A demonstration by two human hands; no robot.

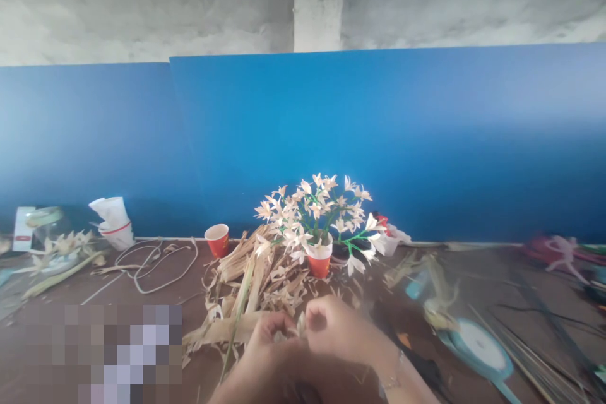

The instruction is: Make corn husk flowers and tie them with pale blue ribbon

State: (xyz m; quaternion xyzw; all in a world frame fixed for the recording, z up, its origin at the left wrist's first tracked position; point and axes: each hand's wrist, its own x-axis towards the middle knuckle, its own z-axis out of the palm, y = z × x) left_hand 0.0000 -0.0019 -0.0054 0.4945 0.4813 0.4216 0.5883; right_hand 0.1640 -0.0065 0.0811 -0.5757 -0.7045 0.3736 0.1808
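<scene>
Left hand [266,344] and right hand [334,325] meet low at the centre, above the desk [195,279]. Left fingers are nearly closed and appear to pinch a small flower piece [301,324]; right fingers curl inward beside it, and whether they also grip it cannot be told. For good shaping, the left fingers should steady the base lightly while the right fingers work near the tips; excess pressure would probably crease or split the material. Wrists are best kept clear of the dried husk strips [237,262].

Flower piece: located between the hands, nearer the camera than the red-and-white paper cup [319,267]. Colour is cream, with a pointed, petal-like upper end; the lower portion is hidden. Similar cream flowers [316,209] stand on green stems in the cup.
</scene>
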